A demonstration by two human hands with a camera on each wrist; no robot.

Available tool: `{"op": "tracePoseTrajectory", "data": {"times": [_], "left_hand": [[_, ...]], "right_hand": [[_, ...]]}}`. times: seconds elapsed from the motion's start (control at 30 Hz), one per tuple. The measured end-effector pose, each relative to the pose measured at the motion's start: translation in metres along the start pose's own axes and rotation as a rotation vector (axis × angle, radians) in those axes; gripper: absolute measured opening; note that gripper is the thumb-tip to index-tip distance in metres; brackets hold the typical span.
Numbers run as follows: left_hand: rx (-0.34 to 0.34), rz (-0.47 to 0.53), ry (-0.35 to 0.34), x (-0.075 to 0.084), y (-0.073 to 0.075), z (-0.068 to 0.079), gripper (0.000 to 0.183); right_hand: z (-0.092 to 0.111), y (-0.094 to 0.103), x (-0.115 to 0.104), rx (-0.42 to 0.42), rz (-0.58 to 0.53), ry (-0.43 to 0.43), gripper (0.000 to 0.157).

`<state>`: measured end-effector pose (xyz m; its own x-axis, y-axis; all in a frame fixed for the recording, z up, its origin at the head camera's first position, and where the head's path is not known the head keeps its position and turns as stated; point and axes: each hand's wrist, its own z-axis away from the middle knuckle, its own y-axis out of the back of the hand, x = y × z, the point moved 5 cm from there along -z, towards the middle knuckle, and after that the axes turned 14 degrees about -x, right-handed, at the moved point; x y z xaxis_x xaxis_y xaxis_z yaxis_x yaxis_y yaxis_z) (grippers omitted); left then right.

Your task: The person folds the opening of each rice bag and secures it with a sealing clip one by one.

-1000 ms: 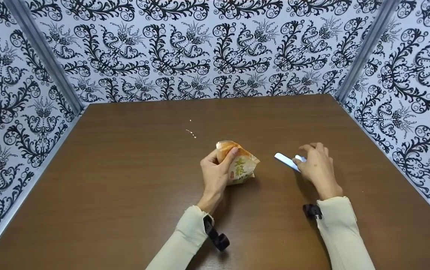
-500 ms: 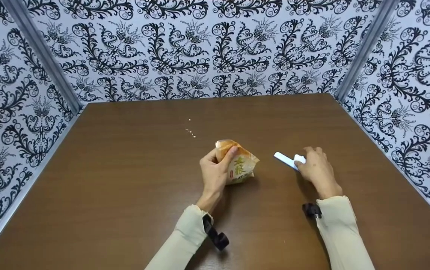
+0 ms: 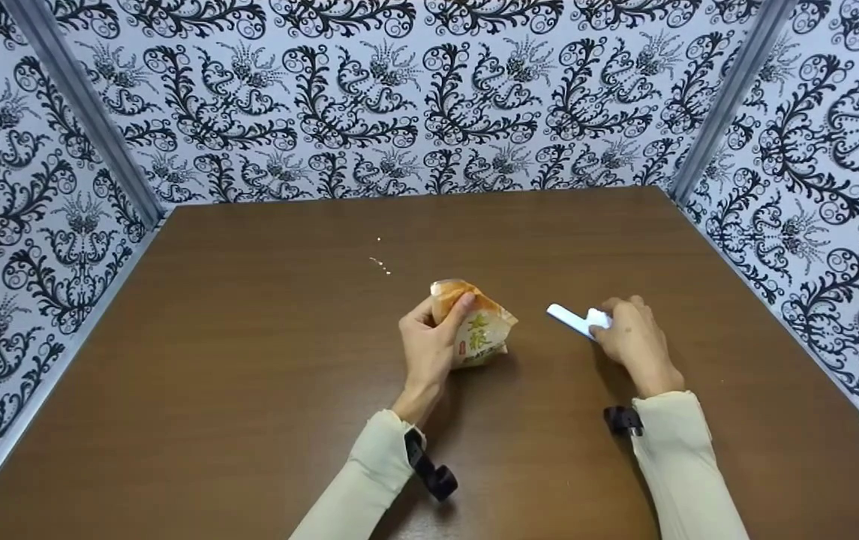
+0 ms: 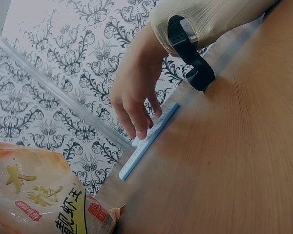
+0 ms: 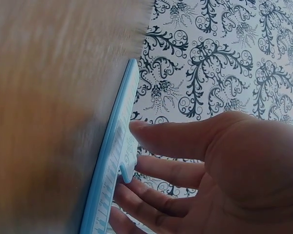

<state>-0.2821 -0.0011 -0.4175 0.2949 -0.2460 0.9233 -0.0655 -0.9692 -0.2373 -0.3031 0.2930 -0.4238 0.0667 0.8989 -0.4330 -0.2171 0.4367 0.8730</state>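
Note:
A crinkled orange and cream snack packet (image 3: pixel 483 330) with printed lettering is held up in my left hand (image 3: pixel 429 349), the thumb pressed across its front. The left wrist view shows the packet (image 4: pixel 34 192) at its lower left; the gripping fingers are out of that view. To the right, a light-blue and white plastic bar (image 3: pixel 569 320) with printed marks lies on the table. A small white piece (image 5: pixel 129 153) stands up from it. Thumb and fingers of my right hand (image 3: pixel 633 337) pinch that piece. Part of the bar is hidden under the hand.
The brown wooden table (image 3: pixel 249 360) is bounded by patterned walls (image 3: pixel 354 97) at the back and both sides. Several pale crumbs (image 3: pixel 380 265) lie toward the back. Each wrist carries a black strap with a camera.
My right hand has settled lower onto the bar's white piece, its raised fingers drawing in around it. My left hand and the packet have hardly moved.

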Motion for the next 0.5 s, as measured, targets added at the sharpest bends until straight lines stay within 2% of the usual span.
{"op": "tracePoseTrajectory", "data": {"times": [0.33,0.5], "left_hand": [[-0.007,0.025,0.007,0.0007,-0.0005,0.0019,0.015],[-0.005,0.024,0.009,0.0006,0.0002,0.0018,0.022]], "right_hand": [[-0.0008,-0.0015,0.0025,-0.027,-0.012,-0.016,0.048],[-0.0007,-0.0008,0.0018,-0.016,-0.019,-0.026,0.046]]}}
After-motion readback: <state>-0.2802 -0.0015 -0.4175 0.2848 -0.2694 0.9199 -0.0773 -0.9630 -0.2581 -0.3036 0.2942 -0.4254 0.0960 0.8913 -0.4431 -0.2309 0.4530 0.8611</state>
